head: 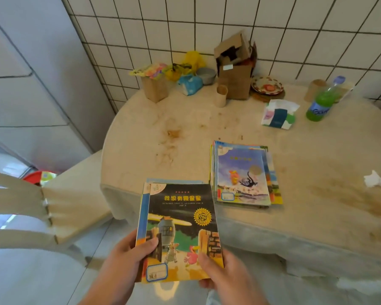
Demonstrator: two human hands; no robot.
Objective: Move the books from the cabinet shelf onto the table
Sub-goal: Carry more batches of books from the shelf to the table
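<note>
I hold a small stack of thin picture books (pixel 180 219) with both hands; the top one has a dark night-sky cover. My left hand (pixel 128 258) grips its lower left corner, thumb on the cover. My right hand (pixel 220 274) grips the lower right corner. The stack hovers over the near edge of the round table (pixel 207 124). A second pile of picture books (pixel 242 175) lies flat on the table just to the right of the held stack, blue cover on top. The cabinet shelf is out of sight.
A cream chair (pixel 75 194) stands at the left, pushed against the table. At the table's far side are cardboard boxes (pixel 235 69), a cardboard tube (pixel 221 95), a bowl, a plate, a tissue pack (pixel 279 115) and a green bottle (pixel 321 102). A crumpled tissue (pixel 376 180) lies right.
</note>
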